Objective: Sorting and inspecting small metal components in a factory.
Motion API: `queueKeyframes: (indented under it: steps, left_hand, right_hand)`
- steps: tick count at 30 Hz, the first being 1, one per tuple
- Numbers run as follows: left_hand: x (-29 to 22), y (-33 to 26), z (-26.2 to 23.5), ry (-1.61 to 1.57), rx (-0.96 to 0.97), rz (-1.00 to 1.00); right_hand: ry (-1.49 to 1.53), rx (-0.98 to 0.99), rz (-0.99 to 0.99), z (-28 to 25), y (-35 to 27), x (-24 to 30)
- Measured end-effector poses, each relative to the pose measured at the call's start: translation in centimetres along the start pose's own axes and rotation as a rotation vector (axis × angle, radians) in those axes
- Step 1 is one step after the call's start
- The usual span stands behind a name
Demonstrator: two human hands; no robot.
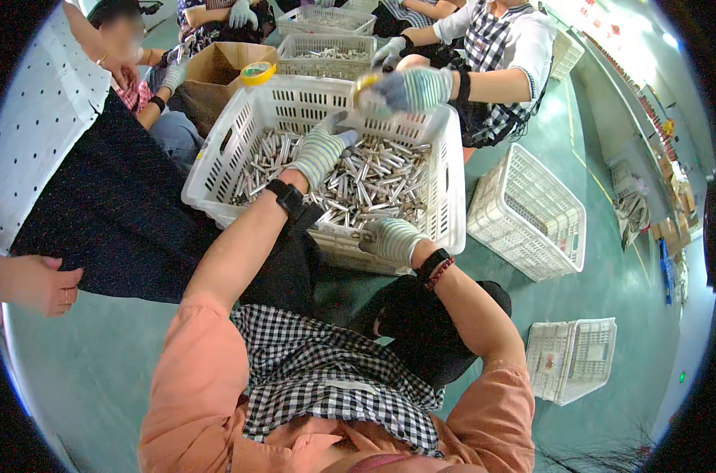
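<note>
A white slatted plastic crate (451,169) stands before me, its bottom heaped with short silvery metal tubes (366,181). Both my hands wear striped knit gloves. My left hand (323,151) reaches over the middle of the heap, thumb and fingers apart, with nothing visibly gripped. At the crate's near side, close to the rim, is my right hand (394,239). Its fingers are curled in toward the tubes; whatever they hold is hidden. Across the crate, a co-worker's gloved hand (417,89) is blurred by motion, with something yellowish at its fingertips.
A yellow tape roll (257,73) sits at the crate's far left corner, beside an opened cardboard box (216,67). White crates (527,213) (570,359) stand on the green floor to the right. Several seated people work farther back; a person in dark trousers (113,205) stands close at left.
</note>
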State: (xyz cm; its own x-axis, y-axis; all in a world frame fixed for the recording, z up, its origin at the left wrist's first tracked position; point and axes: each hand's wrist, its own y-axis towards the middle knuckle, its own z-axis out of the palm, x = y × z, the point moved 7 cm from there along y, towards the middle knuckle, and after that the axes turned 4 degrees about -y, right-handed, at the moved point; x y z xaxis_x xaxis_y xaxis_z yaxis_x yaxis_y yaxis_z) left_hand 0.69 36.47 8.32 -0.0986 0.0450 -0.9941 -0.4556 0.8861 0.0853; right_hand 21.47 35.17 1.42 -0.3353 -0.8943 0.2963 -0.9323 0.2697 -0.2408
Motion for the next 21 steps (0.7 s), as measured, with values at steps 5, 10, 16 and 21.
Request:
queueKeyframes:
  steps: [5, 10, 16, 21]
  left_hand:
    - [2.3, -0.9, 2.8, 0.391, 0.417, -0.140]
    - [2.2, -4.9, 6.6, 0.834, 0.955, -0.015]
    - [-0.3, -4.8, 6.2, 0.869, 0.833, -0.013]
    - [0.7, -4.7, 6.3, 0.852, 0.837, 0.044]
  right_hand:
    - [0.099, -0.119, -0.003, -0.8, -1.2, -0.7]
    - [0.054, 0.016, 0.032, -1.7, -1.4, -0.5]
    - [0.053, 0.060, 0.095, -1.6, -1.5, -1.0]
    - [0.043, 0.005, 0.049, -1.8, -1.8, -0.9]
